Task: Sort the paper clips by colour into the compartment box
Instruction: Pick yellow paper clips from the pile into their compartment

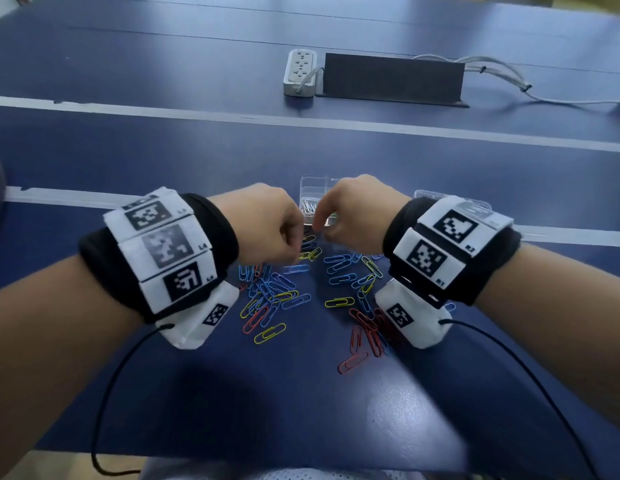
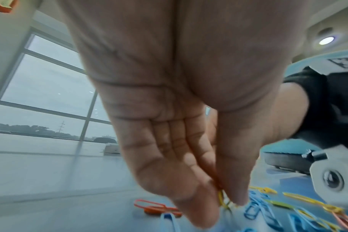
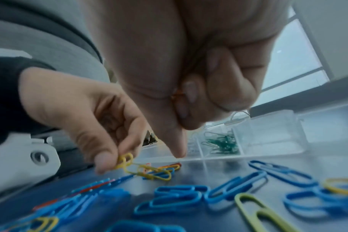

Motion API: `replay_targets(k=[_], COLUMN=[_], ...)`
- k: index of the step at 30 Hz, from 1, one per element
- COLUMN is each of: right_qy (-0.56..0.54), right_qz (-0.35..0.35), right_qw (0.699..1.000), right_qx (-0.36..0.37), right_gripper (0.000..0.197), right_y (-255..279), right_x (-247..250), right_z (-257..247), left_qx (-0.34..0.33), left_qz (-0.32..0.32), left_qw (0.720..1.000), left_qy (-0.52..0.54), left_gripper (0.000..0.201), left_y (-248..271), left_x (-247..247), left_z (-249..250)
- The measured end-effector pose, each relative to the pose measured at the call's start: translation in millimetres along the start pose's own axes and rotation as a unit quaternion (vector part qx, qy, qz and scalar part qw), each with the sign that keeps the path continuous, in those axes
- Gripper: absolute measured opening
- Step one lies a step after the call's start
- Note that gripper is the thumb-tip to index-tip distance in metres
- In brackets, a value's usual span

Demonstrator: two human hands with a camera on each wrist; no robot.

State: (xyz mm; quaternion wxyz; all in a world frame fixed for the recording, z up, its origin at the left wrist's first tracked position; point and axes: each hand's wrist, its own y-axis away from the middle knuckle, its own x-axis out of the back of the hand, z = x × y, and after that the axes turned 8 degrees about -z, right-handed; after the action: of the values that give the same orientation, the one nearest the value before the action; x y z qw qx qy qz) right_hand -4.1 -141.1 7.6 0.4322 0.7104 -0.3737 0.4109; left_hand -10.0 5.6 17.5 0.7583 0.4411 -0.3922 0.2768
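My left hand (image 3: 85,113) pinches a yellow paper clip (image 3: 125,160) between thumb and fingertips, just above the loose paper clips (image 1: 284,292) scattered on the blue counter (image 1: 232,393). My right hand (image 1: 353,209) is curled, with something orange (image 3: 177,95) pressed under its fingers; its index finger points down near the clear compartment box (image 3: 268,138), where green clips (image 3: 222,143) fill one compartment.

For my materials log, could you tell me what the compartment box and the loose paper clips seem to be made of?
Compartment box: apparently clear, glossy hard plastic; green clips show through its walls.
Paper clips: probably wire under smooth coloured coating, judging by thin bent loops in blue, yellow, red.
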Motion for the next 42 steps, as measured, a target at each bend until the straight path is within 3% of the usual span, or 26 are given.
replay_targets(k=[9,14,21,27,32,39,42], right_qy=[0.088,0.105,0.011,-0.08,-0.092,-0.143,-0.166], right_qz=[-0.019,-0.06,-0.028,-0.025,-0.019,0.012,0.021], right_qw=[0.996,0.993,0.999,0.992,0.99,0.985,0.982], right_qx=[0.002,0.0,-0.046,-0.091,-0.103,-0.093,-0.085], right_gripper=[0.018,0.021,0.022,0.029,0.04,0.044,0.034], right_y=[-9,-6,1,-14,-34,-34,-30], right_x=[-5,-3,18,47,52,52,47], right_z=[-12,-13,-2,4,-1,-2,2], left_qx=[-0.003,-0.014,-0.024,0.017,0.049,0.043,0.018], left_qz=[0.039,0.057,0.101,0.158,0.141,0.146,0.151], left_qw=[0.995,0.989,0.971,0.97,0.973,0.911,0.918], left_qy=[0.088,0.137,0.218,0.184,0.179,0.384,0.366], left_gripper=[0.025,0.018,0.019,0.015,0.024,0.035,0.023], left_y=[6,6,-8,-50,-66,-59,-48], left_x=[6,5,11,24,33,33,31], left_z=[-19,-22,-22,-9,0,-10,-14])
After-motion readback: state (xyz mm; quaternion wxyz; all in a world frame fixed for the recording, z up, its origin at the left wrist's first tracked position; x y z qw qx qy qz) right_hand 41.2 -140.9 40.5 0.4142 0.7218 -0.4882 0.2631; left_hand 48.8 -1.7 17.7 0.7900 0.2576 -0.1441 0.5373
